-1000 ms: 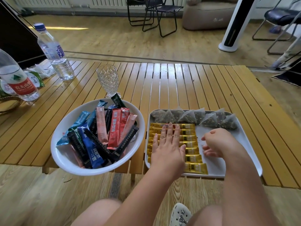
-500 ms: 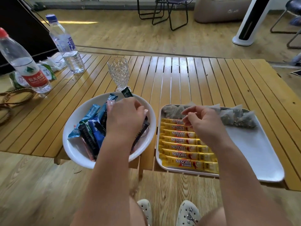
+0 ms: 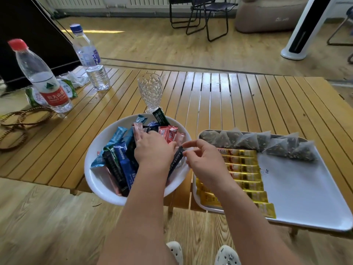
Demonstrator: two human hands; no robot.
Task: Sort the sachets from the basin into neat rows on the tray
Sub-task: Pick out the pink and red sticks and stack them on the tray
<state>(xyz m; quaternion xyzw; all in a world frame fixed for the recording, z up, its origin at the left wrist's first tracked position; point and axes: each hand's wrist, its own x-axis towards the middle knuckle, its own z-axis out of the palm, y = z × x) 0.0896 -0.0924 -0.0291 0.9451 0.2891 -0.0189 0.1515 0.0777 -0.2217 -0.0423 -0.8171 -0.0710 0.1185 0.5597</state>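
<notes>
Slatted wooden table (image 3: 219, 96), plank floor; left hand (image 3: 154, 150) fingers unclear among basin (image 3: 99, 180) sachets, right hand (image 3: 204, 161) pinching dark sachet (image 3: 176, 161).

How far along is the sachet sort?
Done: a column of gold Nescafe sticks and a row of pyramid tea bags are lined up on the white tray. In hand: the left hand is in the basin, and the right hand pinches a black sachet. Left: the blue, red, pink and black sachets piled in the basin.
</notes>
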